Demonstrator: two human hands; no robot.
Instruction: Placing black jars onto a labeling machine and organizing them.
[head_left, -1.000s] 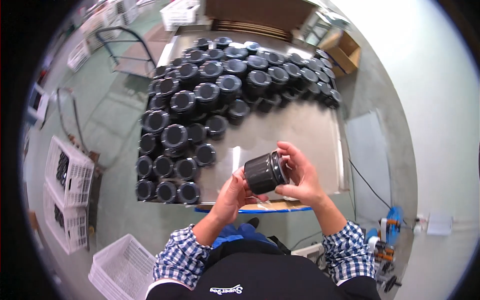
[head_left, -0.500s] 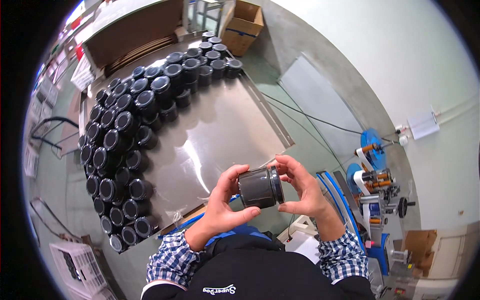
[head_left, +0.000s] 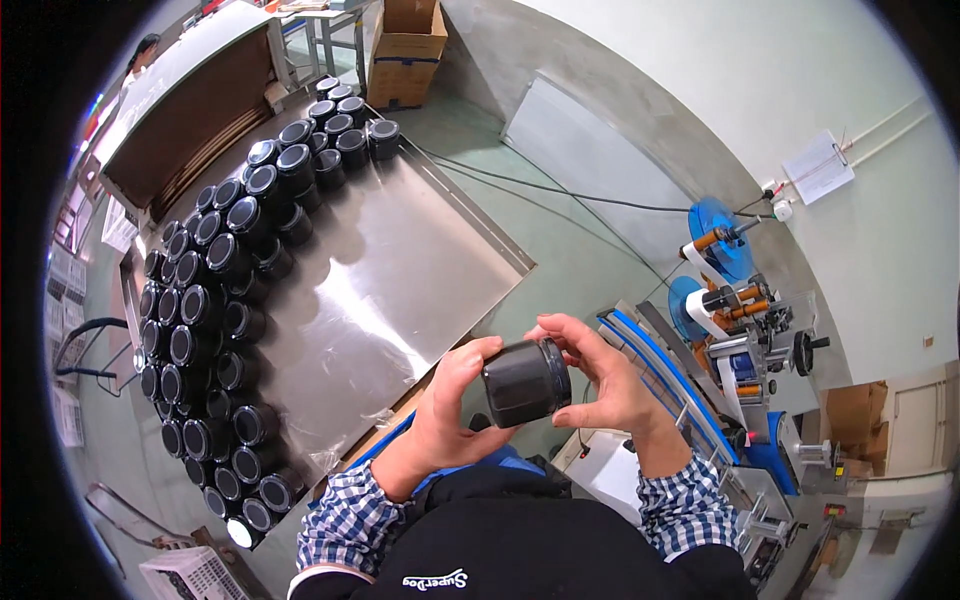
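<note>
Between my two hands a dark, glossy jar (head_left: 522,384) lies on its side in the air, its black lid end toward the right. My left hand (head_left: 446,408) is closed around the base end, thumb below and fingers above. At the lid end, my right hand (head_left: 612,388) grips with its thumb low and its fingers over the top, partly hidden behind the jar. Beyond my left hand, many similar black jars (head_left: 197,305) with lids stand crowded, some stacked, on a metal table (head_left: 390,285).
On the right stands a machine with blue reels (head_left: 718,238) and a blue-edged conveyor (head_left: 672,375). A cable (head_left: 570,195) runs over the floor. An open cardboard box (head_left: 405,65) stands at the back, and a white crate (head_left: 195,572) at the lower left. Another person (head_left: 143,55) appears far left.
My view has turned toward the right, so the table and jars sit further left. The held jar has tilted slightly and its side has rolled between my hands, which both still hold it.
</note>
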